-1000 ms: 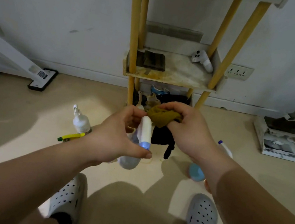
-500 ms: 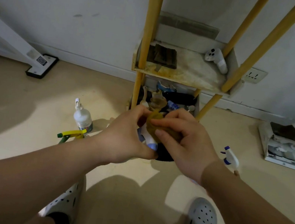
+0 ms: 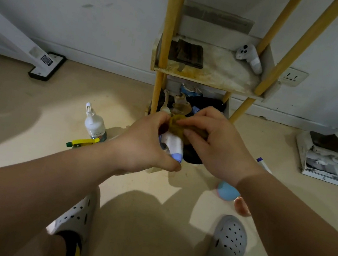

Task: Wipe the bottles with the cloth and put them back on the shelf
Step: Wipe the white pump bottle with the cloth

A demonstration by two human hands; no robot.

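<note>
White spray bottle (image 3: 95, 123) stands on the floor at centre left. At mid-frame the left hand (image 3: 145, 146) grips a small white bottle (image 3: 173, 145), blue cap down, while the right hand (image 3: 216, 144) pinches an olive cloth (image 3: 177, 124) against its top, below the yellow-legged shelf (image 3: 212, 79).

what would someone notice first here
At centre, the left hand grips a small white bottle with a blue cap while the right hand presses a mustard cloth on its upper end. Behind stands a stained yellow-legged shelf; a spray bottle sits on the floor at left.
</note>
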